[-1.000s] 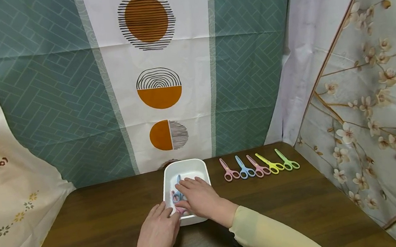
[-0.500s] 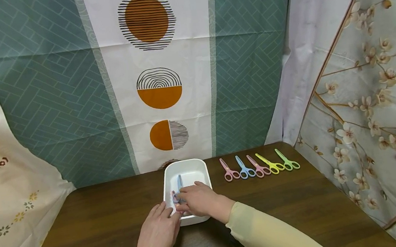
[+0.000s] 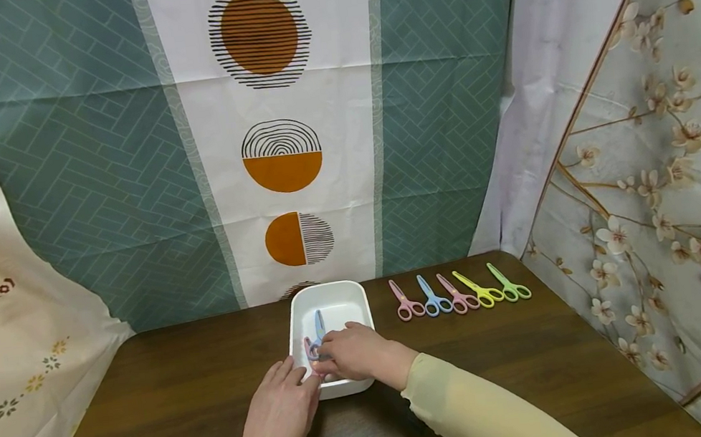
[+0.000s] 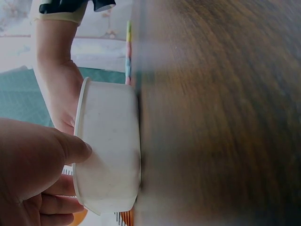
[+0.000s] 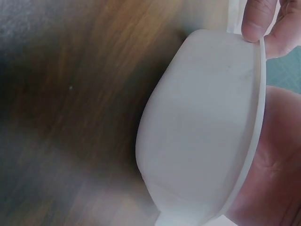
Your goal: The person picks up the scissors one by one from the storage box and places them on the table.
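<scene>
A white box (image 3: 348,390) stands on the table in front of me. My left hand (image 3: 280,405) grips its near left corner; in the left wrist view the thumb (image 4: 79,149) presses the outer wall below the rim and the other fingers lie round the side. Inside the box, my right hand (image 3: 354,352) reaches low with curled fingers at the handles of blue scissors (image 3: 319,323), whose blade points away from me. Pink scissors (image 3: 306,344) lie beside them, partly covered. The right fingertips are hidden in the head view, and the box wall (image 5: 202,117) blocks them in the right wrist view.
To the right of the box a neat row lies on the brown table (image 3: 200,380): pink scissors (image 3: 408,307), blue scissors (image 3: 436,302), more pink scissors (image 3: 460,300), yellow scissors (image 3: 484,294) and green scissors (image 3: 513,289). A patterned curtain (image 3: 276,111) hangs behind the table.
My right hand's fingers have drawn back and curled at the blue scissors, which show more now and have shifted slightly. The left hand stays at the box corner.
</scene>
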A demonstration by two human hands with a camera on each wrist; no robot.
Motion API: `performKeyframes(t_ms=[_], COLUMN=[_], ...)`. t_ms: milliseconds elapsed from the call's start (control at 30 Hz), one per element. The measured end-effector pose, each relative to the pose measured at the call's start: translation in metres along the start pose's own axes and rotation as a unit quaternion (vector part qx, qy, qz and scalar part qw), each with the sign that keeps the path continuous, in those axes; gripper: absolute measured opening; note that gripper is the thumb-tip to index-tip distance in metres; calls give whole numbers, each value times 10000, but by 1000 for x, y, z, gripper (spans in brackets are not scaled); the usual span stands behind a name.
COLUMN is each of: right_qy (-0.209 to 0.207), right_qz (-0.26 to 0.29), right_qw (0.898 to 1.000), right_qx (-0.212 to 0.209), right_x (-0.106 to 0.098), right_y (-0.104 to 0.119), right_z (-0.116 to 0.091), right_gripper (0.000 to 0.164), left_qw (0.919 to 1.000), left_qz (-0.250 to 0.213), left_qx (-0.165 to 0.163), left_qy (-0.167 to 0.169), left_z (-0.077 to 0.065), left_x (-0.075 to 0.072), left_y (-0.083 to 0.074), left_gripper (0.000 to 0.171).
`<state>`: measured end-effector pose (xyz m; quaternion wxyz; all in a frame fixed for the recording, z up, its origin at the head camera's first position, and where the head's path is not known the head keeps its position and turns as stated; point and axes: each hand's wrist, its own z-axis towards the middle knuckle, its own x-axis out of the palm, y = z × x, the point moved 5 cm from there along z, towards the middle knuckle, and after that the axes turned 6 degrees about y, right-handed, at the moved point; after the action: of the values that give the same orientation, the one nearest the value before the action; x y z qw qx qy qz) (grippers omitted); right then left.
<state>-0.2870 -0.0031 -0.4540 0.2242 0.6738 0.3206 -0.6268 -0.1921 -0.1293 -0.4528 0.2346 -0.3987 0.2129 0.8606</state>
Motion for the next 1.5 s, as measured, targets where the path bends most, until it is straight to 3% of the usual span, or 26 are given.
performKeyframes(t_ms=[200,333,500,633,833,1500], right_qy=[-189,-308,-542,-437,-142,-381], right_qz=[-40,-88,-185,-173,-92,-152], right_qw=[9998,9995,9981,9976,9974,9970], right_qx=[-52,-61,235,506,694,654], right_x=[-1,-1,-2,-2,1,7], right_y=[-3,-5,-6,-6,-9,-8], right_z=[-3,-4,1,4,7,19], right_gripper=[41,37,29,27,33,19], left_qw=[9999,9999,9999,9997,9999,9996], left_qz=[-138,-123,-136,-210,-109,-79], left_qx=[-25,-2,-15,-18,37,-137], left_qy=[91,61,73,118,10,241], left_z=[0,-1,-1,-1,1,1], left_x=[-5,-3,-2,-4,-3,-4], left_y=[-1,0,1,-1,-1,-1], left_gripper=[12,19,17,6,14,19])
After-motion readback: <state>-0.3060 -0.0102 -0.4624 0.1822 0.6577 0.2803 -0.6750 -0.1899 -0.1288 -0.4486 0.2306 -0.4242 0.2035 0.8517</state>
